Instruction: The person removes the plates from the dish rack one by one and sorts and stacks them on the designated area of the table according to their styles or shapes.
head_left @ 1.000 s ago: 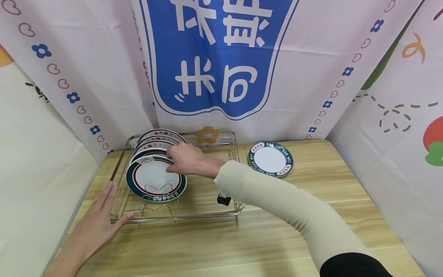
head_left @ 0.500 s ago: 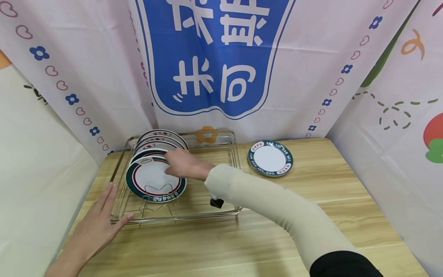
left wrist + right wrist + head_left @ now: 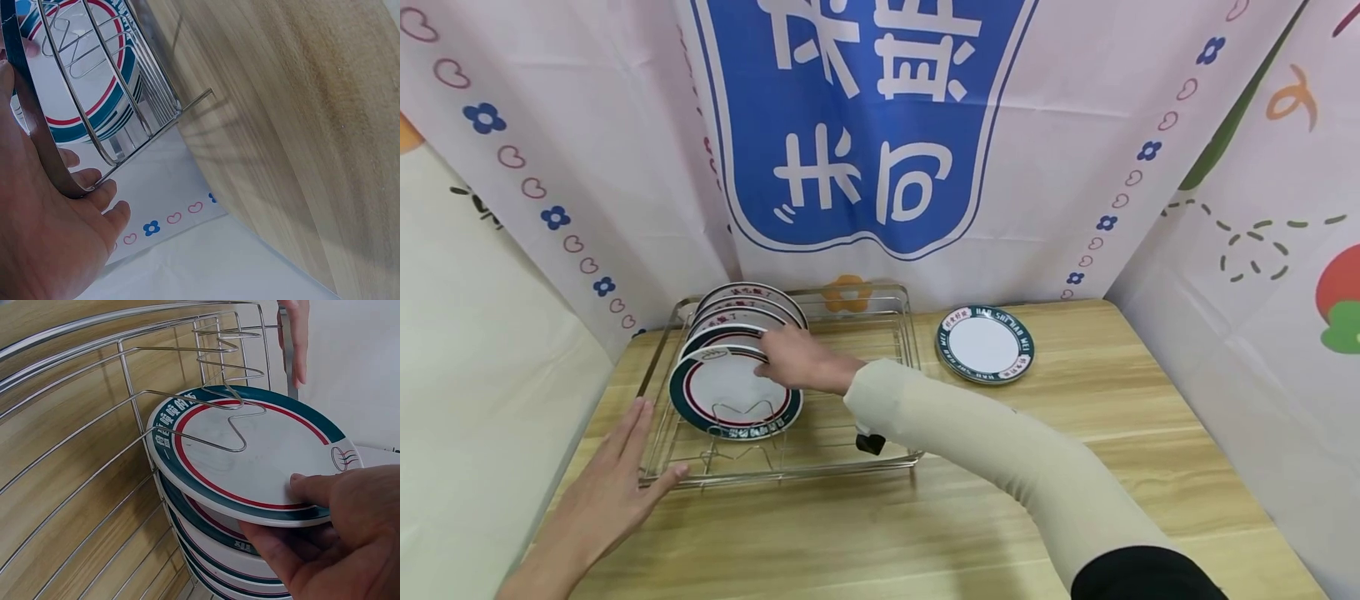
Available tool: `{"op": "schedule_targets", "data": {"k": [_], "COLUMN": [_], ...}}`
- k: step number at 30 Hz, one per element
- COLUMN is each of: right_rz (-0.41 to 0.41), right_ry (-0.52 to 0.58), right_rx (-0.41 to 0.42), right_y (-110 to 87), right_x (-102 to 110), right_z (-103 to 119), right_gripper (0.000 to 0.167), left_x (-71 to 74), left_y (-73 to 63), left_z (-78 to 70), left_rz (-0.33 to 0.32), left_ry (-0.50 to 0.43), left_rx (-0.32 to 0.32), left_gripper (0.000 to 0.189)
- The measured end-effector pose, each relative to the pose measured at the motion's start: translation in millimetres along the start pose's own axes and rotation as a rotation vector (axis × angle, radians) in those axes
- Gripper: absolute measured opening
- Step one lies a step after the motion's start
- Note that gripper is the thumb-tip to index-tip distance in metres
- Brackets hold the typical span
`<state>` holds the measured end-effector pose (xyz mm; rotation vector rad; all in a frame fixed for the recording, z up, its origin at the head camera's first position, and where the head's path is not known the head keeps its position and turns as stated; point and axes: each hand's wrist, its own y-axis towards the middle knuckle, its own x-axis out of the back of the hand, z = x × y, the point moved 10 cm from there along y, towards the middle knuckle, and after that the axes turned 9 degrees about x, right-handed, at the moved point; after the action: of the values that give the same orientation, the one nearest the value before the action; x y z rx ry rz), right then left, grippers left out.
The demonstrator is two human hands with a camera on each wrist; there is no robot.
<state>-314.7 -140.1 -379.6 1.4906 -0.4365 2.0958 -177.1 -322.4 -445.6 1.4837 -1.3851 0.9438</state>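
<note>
A wire dish rack (image 3: 850, 462) holds several plates standing in a row on its left side. The front plate (image 3: 730, 387) is white with a dark green rim and a red ring. My right hand (image 3: 801, 358) pinches it at its right edge. In the right wrist view the thumb (image 3: 309, 487) lies on the plate's face and the fingers (image 3: 275, 550) are behind it. The plate's lower part sits among the bent wire dividers (image 3: 234, 434). My left hand (image 3: 606, 492) rests against the rack's front left corner, its fingers straight and thumb spread along the rail.
A low stack of green-rimmed plates (image 3: 987, 343) lies flat on the wooden table (image 3: 850, 542), right of the rack. A printed cloth (image 3: 1037, 167) hangs right behind the rack. Pale cloth walls stand at both sides. More plates (image 3: 752, 292) stand behind the front one.
My right hand has shifted slightly left, keeping hold of the front plate. That plate's top edge has tipped slightly toward me, away from the plate behind. The left hand stays in place.
</note>
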Motion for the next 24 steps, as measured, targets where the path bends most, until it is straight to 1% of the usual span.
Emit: {"op": "schedule_targets", "data": {"k": [6, 12, 19, 24], "right_rz": [0.014, 0.022, 0.001, -0.031], "right_ry": [0.010, 0.043, 0.011, 0.031], "right_rx": [-0.005, -0.003, 0.013, 0.005], "right_y": [-0.8, -3.9, -6.5, -9.5], "right_x": [-2.3, -4.9, -3.4, -1.6], "right_z": [-1.0, -1.3, 2.2, 1.1], "right_gripper": [0.035, 0.029, 0.027, 0.031], "left_x": [-1.1, -1.6, -1.6, -1.2], "left_y": [0.9, 1.0, 0.5, 0.2], "left_z": [1.4, 2.1, 2.6, 2.9], "left_rz": [0.001, 0.003, 0.001, -0.008], "left_ry": [-0.001, 0.004, -0.003, -0.008], "left_rx": [0.010, 0.013, 0.010, 0.006], "left_gripper": [0.105, 0.105, 0.105, 0.105]}}
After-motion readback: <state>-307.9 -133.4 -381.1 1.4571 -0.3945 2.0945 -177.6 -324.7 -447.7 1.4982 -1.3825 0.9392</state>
